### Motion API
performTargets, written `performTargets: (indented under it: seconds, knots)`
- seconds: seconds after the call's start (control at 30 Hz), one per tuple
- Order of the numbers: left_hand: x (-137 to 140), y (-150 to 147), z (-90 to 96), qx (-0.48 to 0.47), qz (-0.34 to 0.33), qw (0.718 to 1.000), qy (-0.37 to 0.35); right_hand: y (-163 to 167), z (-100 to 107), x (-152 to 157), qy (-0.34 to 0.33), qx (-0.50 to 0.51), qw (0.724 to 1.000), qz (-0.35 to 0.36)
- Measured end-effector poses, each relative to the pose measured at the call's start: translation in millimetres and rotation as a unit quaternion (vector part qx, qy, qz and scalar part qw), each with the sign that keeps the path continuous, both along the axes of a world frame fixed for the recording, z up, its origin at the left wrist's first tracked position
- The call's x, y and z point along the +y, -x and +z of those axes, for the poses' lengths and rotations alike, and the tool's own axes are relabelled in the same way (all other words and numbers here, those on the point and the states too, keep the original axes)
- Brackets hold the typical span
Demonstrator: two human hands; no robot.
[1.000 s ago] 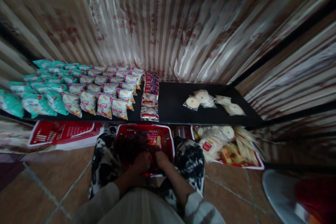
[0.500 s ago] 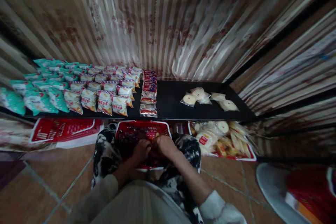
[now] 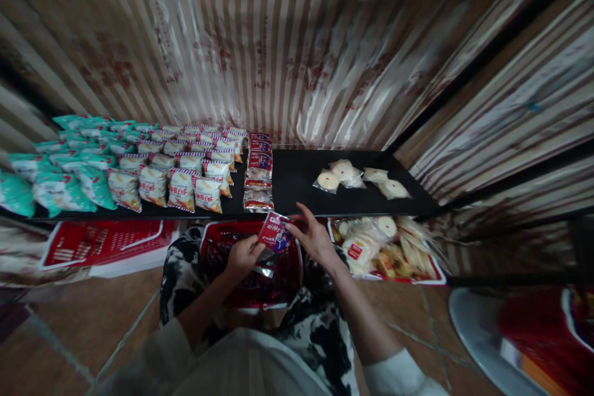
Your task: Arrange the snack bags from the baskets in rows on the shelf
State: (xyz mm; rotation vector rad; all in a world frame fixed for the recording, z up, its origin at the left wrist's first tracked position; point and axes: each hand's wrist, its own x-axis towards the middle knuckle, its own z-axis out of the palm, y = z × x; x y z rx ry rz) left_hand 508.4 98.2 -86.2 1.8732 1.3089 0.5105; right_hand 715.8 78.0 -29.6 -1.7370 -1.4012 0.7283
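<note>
A small red and purple snack packet (image 3: 275, 233) is held up over the red basket (image 3: 297, 288) between my knees. My left hand (image 3: 244, 258) is closed on its lower left corner, thumb and fingers pinching it. On the packet's right side, my right hand (image 3: 316, 241) has its thumb at the edge and its other fingers stretched out and apart. Dark, shiny packets (image 3: 232, 247) lie inside the basket, hard to make out one by one. Just beyond, on the black shelf, runs a row of similar red packets (image 3: 258, 164).
Left on the shelf (image 3: 297, 189) stand rows of white snack bags (image 3: 182, 190) and teal bags (image 3: 62, 192). Several round pale packs (image 3: 343, 170) lie right. Below are a red basket (image 3: 106, 241) and a filled basket (image 3: 431, 278). A grey stool (image 3: 468, 322) stands right.
Both hands were down inside the basket; now they are raised with the red and purple packet between them. My right hand has moved right and its fingers have spread.
</note>
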Motion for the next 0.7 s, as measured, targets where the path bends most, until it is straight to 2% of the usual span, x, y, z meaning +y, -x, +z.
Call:
performTargets:
  seconds: [0.13, 0.3, 0.37, 0.47, 0.7]
  knots:
    - [12, -6, 9.3, -0.117, 0.03, 0.992, 0.034, 4, -3, -5, 0.023, 0.19, 0.981, -0.041]
    - [27, -24, 17.8, -0.212, 0.041, 0.975, 0.056, 23, -3, -16, 0.046, 0.321, 0.946, 0.013]
    - [32, -30, 21.7, -0.222, 0.043, 0.973, 0.057, 25, -5, -16, 0.056, 0.345, 0.937, 0.021]
    - [39, -36, 25.3, -0.227, 0.038, 0.972, 0.053, 23, -9, -10, 0.033, 0.357, 0.934, -0.004]
    - [52, -36, 17.4, -0.213, 0.064, 0.975, 0.025, 16, -7, 32, 0.019, 0.348, 0.935, -0.06]
